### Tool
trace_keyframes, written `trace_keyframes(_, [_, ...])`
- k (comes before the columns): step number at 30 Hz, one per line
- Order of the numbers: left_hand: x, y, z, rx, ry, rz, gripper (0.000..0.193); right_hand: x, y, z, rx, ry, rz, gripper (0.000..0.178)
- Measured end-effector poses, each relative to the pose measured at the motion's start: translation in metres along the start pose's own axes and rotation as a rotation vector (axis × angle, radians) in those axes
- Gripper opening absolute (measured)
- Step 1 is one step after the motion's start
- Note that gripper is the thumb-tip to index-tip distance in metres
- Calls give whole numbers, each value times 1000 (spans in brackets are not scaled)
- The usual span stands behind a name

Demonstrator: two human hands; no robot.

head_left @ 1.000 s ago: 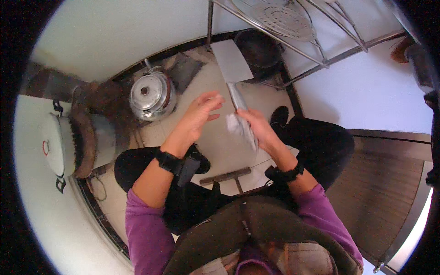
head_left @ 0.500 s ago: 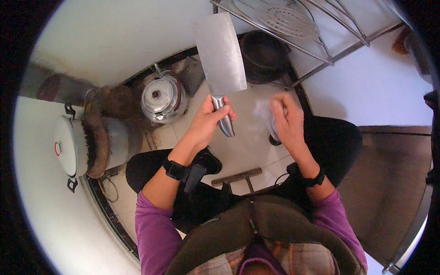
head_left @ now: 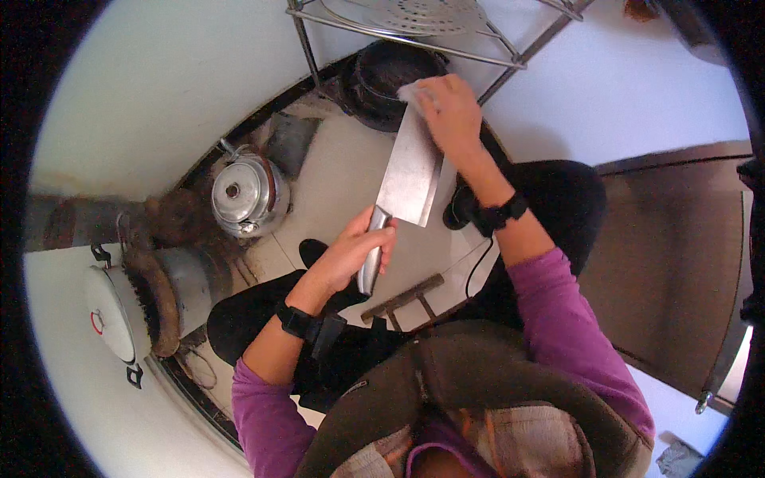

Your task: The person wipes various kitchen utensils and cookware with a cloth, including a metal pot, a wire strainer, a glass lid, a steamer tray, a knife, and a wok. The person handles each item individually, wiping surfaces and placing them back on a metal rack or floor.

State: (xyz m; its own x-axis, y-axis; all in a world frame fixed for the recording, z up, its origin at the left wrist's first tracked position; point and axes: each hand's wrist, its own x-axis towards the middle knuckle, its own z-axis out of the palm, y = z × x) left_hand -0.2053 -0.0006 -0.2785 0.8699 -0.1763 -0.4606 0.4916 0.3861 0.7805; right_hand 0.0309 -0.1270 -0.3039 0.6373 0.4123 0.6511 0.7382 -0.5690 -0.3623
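Note:
My left hand [head_left: 344, 256] is closed around the metal handle of a Chinese cleaver [head_left: 408, 175]. The broad steel blade points away from me, leaning slightly right, above the floor. At the blade's far end, my right hand [head_left: 456, 119] presses a crumpled white tissue [head_left: 410, 93] against it, fingers closed over the far corner. That hand covers part of the blade's tip and right edge.
A metal kettle [head_left: 247, 191] stands on the floor at left, with a lidded pot [head_left: 111, 315] nearer the wall. Dark pans [head_left: 374, 95] sit under a metal rack [head_left: 406, 36] ahead. A brown panel [head_left: 669, 263] stands at right; a small wooden frame [head_left: 402, 301] lies between my legs.
My right hand has moved forward and left, from beside the cleaver onto its far end with the tissue. The cleaver sits lower in view and now tilts right; my left hand still grips it.

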Motion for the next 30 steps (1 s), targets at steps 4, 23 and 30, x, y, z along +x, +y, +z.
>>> trace_keyframes(4, [5, -2, -3, 466, 175, 161, 26, -5, 44, -14, 52, 53, 334, 18])
trace_keyframes(23, [-4, 11, -5, 1682, 755, 890, 33, -5, -43, -65, -88, 108, 17, 19])
trace_keyframes(30, [-5, 8, -10, 1713, 751, 876, 31, -34, -106, -40, 100, -59, -195, 23])
